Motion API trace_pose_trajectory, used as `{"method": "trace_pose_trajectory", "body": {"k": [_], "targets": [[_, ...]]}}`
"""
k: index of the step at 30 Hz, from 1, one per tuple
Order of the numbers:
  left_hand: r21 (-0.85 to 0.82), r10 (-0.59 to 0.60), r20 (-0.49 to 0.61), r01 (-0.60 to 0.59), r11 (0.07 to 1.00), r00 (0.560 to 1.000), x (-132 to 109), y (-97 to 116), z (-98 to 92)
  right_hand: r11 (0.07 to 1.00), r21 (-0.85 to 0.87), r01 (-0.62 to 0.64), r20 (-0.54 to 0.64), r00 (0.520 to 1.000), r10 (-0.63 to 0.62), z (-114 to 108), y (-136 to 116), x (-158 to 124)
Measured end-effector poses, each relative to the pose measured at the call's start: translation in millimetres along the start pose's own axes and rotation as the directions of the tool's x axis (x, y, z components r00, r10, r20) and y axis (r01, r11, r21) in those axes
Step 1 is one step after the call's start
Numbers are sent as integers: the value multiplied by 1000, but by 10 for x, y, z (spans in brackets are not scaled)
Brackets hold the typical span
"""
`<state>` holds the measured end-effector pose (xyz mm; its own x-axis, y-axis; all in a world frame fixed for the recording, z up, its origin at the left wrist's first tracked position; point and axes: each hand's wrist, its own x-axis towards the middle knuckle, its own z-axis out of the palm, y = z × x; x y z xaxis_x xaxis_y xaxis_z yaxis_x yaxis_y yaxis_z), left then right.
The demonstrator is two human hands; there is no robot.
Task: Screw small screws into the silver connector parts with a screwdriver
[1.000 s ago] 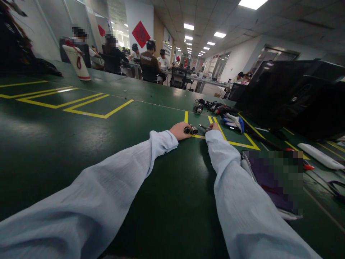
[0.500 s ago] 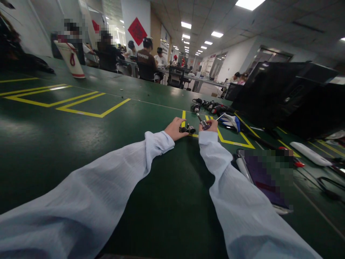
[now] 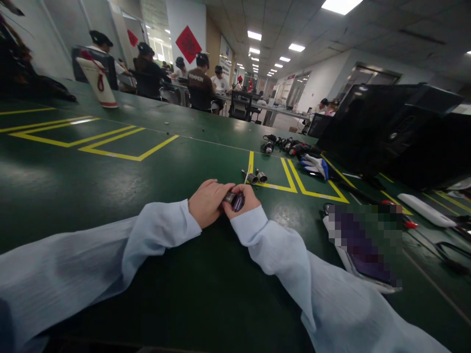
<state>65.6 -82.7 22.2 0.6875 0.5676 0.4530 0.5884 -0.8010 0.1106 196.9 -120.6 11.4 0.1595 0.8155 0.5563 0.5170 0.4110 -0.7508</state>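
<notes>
My left hand [image 3: 208, 202] and my right hand [image 3: 243, 200] meet over the table, fingers closed round a dark metal cylindrical part [image 3: 238, 202]. The part's round end faces me, and my fingers cover most of the rest. A thin light rod [image 3: 248, 174] sticks up from my right hand; its lower end is hidden. Just beyond my right hand, two short metal cylindrical fittings [image 3: 261, 176] lie on the table by the yellow tape, each with a narrow stem.
Black cabled parts [image 3: 281, 143] and a blue-and-white glove [image 3: 314, 166] lie at the back right. A blurred flat object [image 3: 362, 250] lies right of my forearm. Black monitors [image 3: 386, 132] stand far right, a white cup-like container [image 3: 97, 83] far left. People [image 3: 200, 81] sit beyond.
Both hands have moved nearer to me and left, and come together on the part from my right hand. My left hand has left the two fittings lying on the table.
</notes>
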Motion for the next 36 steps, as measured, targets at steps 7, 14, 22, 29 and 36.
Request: {"method": "trace_pose_trajectory", "body": {"k": [7,14,22,29,36], "targets": [[-206,10,150,21,978,989,-255,-87,-150,958,224,-181,194,971,138,63,-54,-252],[-443,-99,153,158,883,983,-221,-143,-185,674,620,-401,193,911,365,-62,-69,-138],[-478,-97,168,167,862,981,-193,-166,-205,521,714,-468,314,879,359,-278,-57,-58],[-514,-114,217,213,831,969,-202,-146,-199,739,528,-418,287,907,308,-238,-208,-180],[-414,-84,244,182,892,966,-205,-176,-167,927,325,-188,194,972,129,-203,-262,-290]]}}
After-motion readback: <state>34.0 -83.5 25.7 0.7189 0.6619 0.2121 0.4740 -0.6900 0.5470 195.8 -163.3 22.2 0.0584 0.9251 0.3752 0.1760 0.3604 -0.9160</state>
